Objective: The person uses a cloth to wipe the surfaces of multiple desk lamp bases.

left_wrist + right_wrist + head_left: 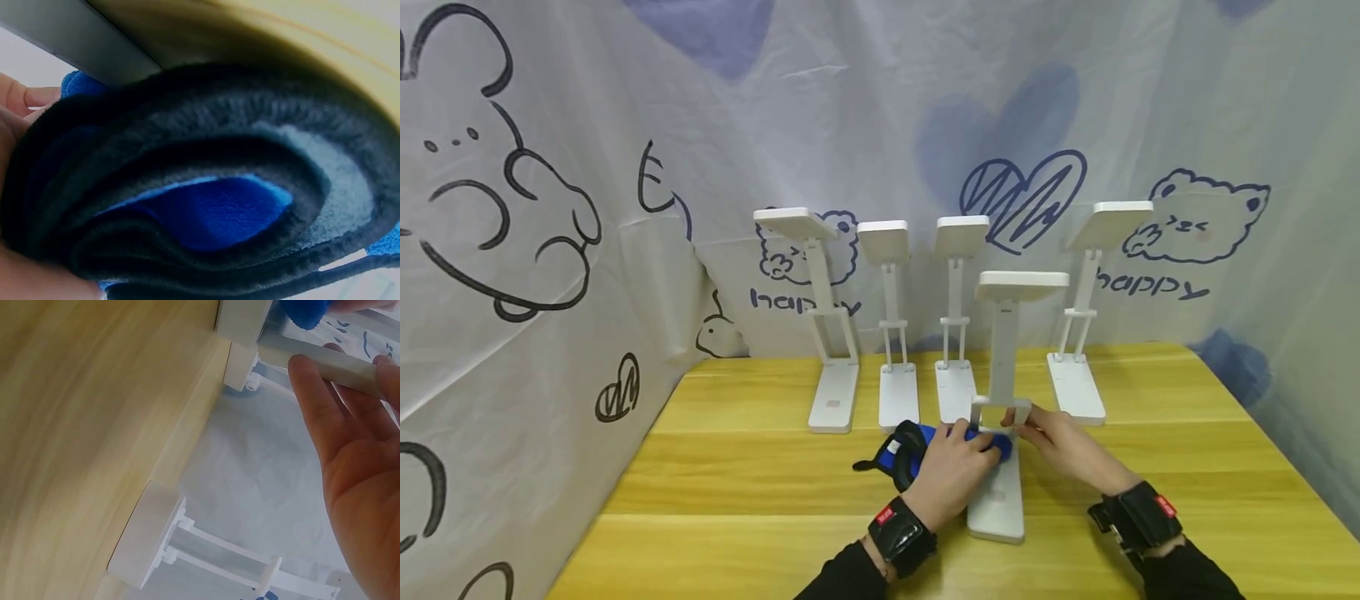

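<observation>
In the head view a white folding phone stand [997, 504] stands upright between the two hands, its flat top plate facing forward. My left hand [951, 477] grips a bunched blue cloth [1002, 447] with black edging against the lower part of this stand, just above its base. Thick black folds of the cloth [237, 100] fill the left wrist view. My right hand [1070, 447] holds the right side of the stand's lower bracket. In the right wrist view its fingers [315, 394] lie around one bracket leg [344, 369], close to the blue cloth.
Behind stand several similar white stands: one at the left [833, 400], two in the middle [898, 396], [955, 392] and one at the right [1077, 392]. All rest on a yellow wooden table [737, 500]. A printed white curtain [880, 100] hangs behind it.
</observation>
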`<state>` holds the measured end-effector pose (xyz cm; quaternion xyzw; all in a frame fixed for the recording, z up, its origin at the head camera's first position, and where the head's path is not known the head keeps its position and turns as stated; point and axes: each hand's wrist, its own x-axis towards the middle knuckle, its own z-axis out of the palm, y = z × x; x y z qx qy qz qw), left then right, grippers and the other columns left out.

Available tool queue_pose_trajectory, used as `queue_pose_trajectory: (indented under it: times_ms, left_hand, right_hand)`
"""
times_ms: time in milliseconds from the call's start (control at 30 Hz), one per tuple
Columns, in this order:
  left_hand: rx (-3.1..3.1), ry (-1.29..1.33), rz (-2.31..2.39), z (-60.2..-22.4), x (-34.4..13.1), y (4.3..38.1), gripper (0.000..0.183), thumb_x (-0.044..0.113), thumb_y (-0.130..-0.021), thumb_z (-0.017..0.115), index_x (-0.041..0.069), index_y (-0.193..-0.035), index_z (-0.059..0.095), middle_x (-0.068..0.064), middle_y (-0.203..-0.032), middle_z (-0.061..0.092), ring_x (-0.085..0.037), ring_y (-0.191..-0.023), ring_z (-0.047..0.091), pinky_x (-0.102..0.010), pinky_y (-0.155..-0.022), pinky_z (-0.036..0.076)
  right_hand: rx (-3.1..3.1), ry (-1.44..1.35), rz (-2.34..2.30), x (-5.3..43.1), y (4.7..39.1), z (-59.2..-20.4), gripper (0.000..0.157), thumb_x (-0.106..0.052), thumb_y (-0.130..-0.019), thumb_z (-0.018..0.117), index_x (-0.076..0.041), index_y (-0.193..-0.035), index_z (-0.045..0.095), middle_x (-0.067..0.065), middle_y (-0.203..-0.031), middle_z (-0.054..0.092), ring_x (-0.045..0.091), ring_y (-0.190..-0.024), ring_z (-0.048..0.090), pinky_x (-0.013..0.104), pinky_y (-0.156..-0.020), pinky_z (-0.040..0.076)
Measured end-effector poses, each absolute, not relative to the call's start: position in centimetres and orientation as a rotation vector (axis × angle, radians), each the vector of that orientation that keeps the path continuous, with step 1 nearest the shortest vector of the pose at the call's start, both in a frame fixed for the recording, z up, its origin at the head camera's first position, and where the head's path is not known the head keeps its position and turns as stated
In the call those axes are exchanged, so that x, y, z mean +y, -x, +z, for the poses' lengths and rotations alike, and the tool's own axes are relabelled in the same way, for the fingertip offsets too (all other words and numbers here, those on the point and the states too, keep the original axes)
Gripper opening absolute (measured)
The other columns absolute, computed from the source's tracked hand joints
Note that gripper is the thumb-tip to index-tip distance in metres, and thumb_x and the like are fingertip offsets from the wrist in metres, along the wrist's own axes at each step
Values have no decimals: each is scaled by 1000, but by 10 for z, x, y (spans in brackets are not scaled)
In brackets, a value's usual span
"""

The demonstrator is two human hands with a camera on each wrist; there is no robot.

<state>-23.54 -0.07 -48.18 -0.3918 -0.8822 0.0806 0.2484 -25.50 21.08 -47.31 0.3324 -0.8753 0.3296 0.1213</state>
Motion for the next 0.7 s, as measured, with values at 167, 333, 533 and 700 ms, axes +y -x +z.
queue_pose_trajectory:
  times_ms: [167,333,533,700]
  left_hand:
    - [-2334,1126,240,-480,2,232,17,28,-86,66,32,-101,72,12,-109,65,-18,-89,49,-35,-76,48]
    - [-2321,1246,243,-479,2,227,22,29,-87,64,36,-106,70,15,-119,63,-16,-98,49,-30,-74,43]
    - [-2403,1390,147,-474,-3,221,27,26,-91,61,39,-114,68,17,-126,60,-15,-104,46,-28,-77,40]
    - [-2481,1489,47,-465,-9,216,29,23,-90,63,40,-113,68,19,-125,60,-12,-106,44,-27,-80,39]
  right_hand:
    - [-2581,-938,956,211,255,-473,19,1,-94,52,-8,-107,62,12,-107,69,23,-96,63,41,-72,56]
    - [-2563,-943,948,211,254,-473,18,1,-94,52,-8,-106,62,12,-105,69,24,-96,64,42,-72,56]
    - [-2578,-944,961,211,254,-472,18,-1,-95,50,-8,-106,61,11,-107,68,24,-97,63,43,-74,56]
    - [-2562,-956,972,211,255,-473,17,-1,-95,50,-8,-107,61,12,-108,68,23,-97,63,42,-73,56]
